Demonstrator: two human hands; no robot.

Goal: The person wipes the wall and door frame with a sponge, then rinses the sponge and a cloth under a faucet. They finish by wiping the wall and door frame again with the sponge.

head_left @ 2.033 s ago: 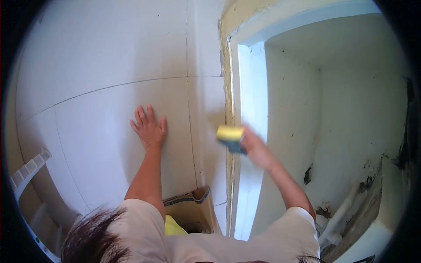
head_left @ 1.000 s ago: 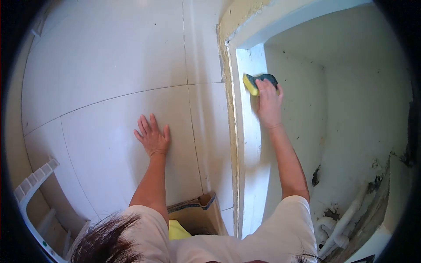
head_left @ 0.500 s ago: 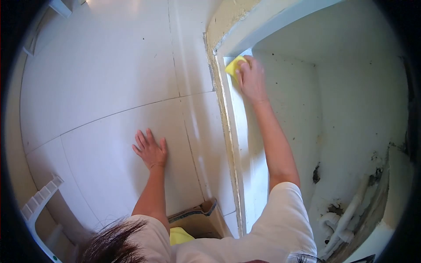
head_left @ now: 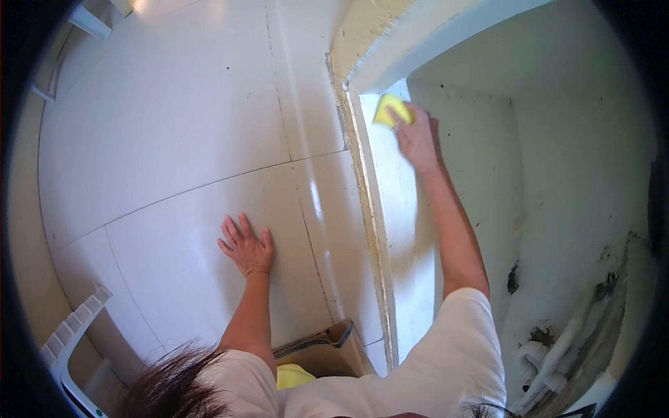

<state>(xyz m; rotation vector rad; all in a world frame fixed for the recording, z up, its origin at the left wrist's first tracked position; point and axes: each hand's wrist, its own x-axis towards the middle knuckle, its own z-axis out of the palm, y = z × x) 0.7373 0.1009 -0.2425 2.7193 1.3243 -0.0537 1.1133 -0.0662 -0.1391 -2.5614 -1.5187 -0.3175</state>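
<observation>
My left hand [head_left: 248, 245] lies flat on the pale tiled surface [head_left: 174, 139], fingers spread, holding nothing. In my right hand [head_left: 418, 138] is a yellow cloth or sponge [head_left: 393, 111], gripped by the fingers over the white ledge [head_left: 411, 279] just inside the cabinet opening. The ledge runs beside a worn, yellowish edge strip. Part of the yellow piece is hidden behind my right fingers.
A cardboard box [head_left: 334, 352] with something yellow [head_left: 294, 375] in it is near my body. White plastic furniture [head_left: 80, 320] stands at lower left. Pipes [head_left: 557, 355] and dark damaged spots show inside the recess at lower right.
My right hand has moved slightly right with the yellow piece, away from the edge strip. The whole view has shifted a little; my left hand still rests on the tiles.
</observation>
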